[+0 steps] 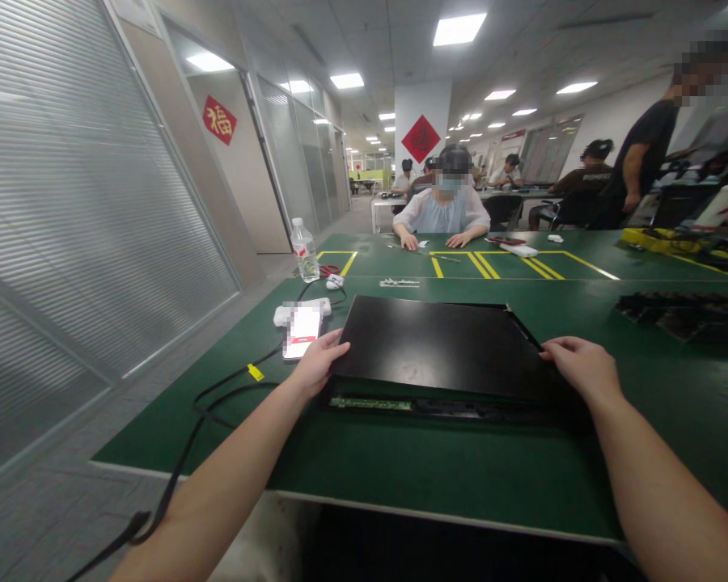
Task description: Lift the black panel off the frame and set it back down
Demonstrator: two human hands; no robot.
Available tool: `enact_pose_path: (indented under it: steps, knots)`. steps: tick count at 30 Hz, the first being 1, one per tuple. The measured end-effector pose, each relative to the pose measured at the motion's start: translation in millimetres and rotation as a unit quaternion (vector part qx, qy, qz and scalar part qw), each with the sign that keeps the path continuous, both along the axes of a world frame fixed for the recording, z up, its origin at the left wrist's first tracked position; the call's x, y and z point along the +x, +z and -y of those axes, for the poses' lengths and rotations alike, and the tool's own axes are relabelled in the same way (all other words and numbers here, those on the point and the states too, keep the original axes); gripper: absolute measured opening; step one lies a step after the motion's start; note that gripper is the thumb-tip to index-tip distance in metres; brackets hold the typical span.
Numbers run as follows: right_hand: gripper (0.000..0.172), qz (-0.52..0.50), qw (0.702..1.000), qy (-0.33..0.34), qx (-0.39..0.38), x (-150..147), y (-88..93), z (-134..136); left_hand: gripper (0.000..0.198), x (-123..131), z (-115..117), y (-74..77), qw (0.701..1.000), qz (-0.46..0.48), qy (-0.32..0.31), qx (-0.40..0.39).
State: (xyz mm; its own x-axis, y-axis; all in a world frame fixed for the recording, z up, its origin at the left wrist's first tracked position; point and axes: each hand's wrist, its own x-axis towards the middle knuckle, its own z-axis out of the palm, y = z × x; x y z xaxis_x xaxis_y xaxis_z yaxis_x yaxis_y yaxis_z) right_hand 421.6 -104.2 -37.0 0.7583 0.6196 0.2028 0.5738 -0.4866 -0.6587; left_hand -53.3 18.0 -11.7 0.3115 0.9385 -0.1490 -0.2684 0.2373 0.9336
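Panel (pixel 437 339), black and glossy, lies in front of me on the green counter (pixel 449 477), hiding most of the dark frame (pixel 491 411) beneath; along the near side, shadow swallows the frame's right end, while a green circuit strip (pixel 373 404) shows toward the left. My left hand (pixel 316 364) grips the panel's left edge, thumb uppermost, its other fingers mostly out of sight. My right hand (pixel 582 368) closes on the right edge, wrist bent inward; whether it also takes in the frame's rim, I cannot tell. Both forearms reach forward, cut off by the picture's lower edge. Green surface stretches between the frame and the counter's near edge. Just beside my left hand lies a lit phone (pixel 311 323), partly pixelated; a black cable (pixel 203 411) drops over the left side.
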Motion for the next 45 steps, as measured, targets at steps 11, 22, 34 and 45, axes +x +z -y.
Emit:
enact_pose_path:
  steps: [11,22,34,45]
  knots:
    - [0.018,-0.007,1.000,-0.007,-0.028,-6,5.7,1,0.055,1,1,1.0,1.000,0.000,0.011,0.001]
    - [0.019,-0.010,1.000,0.000,0.002,-2,1.5,1,0.054,0,-1,-2.3,1.000,0.005,0.016,0.005]
    - [0.020,-0.014,1.000,0.003,-0.004,-5,4.1,1,0.053,1,-1,-3.4,1.000,-0.013,0.027,0.006]
    - [0.018,0.005,1.000,0.007,-0.012,-2,2.1,1,0.053,0,0,-4.3,1.000,-0.011,0.024,0.014]
